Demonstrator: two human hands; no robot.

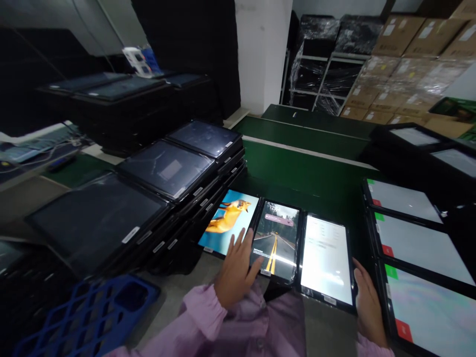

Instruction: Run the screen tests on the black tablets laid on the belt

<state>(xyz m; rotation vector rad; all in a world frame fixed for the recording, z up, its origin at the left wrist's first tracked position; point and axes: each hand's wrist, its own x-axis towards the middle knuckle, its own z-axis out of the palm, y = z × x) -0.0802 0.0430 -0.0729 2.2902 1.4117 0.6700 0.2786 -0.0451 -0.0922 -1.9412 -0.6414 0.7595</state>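
Three lit tablets lie side by side in a black tray: a tablet with a fox picture [219, 218], a tablet with a road picture [284, 243] and a tablet with a white page [327, 248]. My left hand [238, 270] is open, its fingers spread over the gap between the fox and road tablets, with fingertips at their screens. My right hand [368, 300] is at the right edge of the black tray [351, 253], beside the white-page tablet. It curls against that edge, some of its fingers hidden.
Left stands a stack of trays with dark tablets [167, 166]. Right is another tray with white-screened tablets [420, 243]. A blue plastic lattice [89, 315] lies at lower left. Beyond runs a green work surface [297, 158], with cardboard boxes [394, 94] behind.
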